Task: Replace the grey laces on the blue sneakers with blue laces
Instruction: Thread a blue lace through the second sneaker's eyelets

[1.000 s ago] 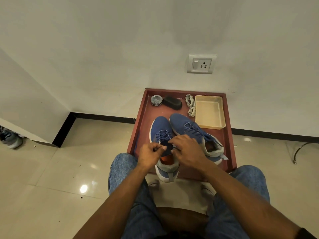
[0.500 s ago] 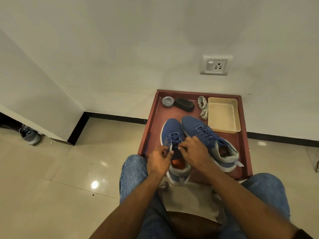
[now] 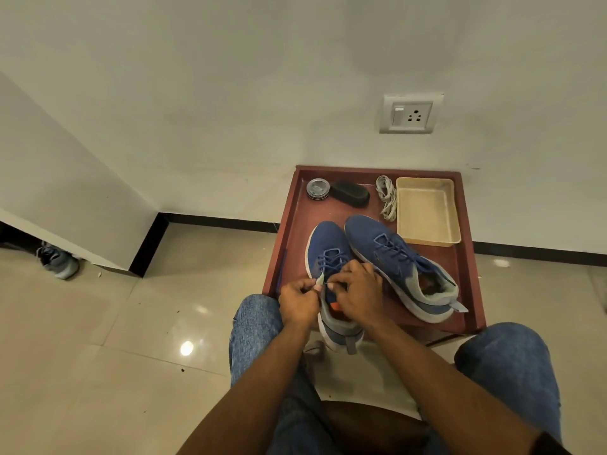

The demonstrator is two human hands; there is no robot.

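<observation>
Both hands [image 3: 328, 290] pinching lace [image 3: 323, 280], (tray [image 3: 427, 208] behind)

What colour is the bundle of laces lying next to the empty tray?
Grey, the laces beside the beige tray, seen in the head view.

a room in a home, by the look of it, seen from a seat close to the floor. glossy beige floor tiles [image 3: 98, 339] meet a plain white wall [image 3: 230, 77] along a black skirting strip [image 3: 213, 220]. a switch and socket plate [image 3: 411, 113] is set low in the wall. a grey shoe [image 3: 58, 261] lies by a recess at the left. against the wall stands a low red-brown wooden tray [image 3: 468, 257] holding a polish tin [image 3: 317, 189], a black brush [image 3: 350, 194], a beige plastic tub [image 3: 427, 211] and a pair of blue sneakers [image 3: 387, 251].
</observation>
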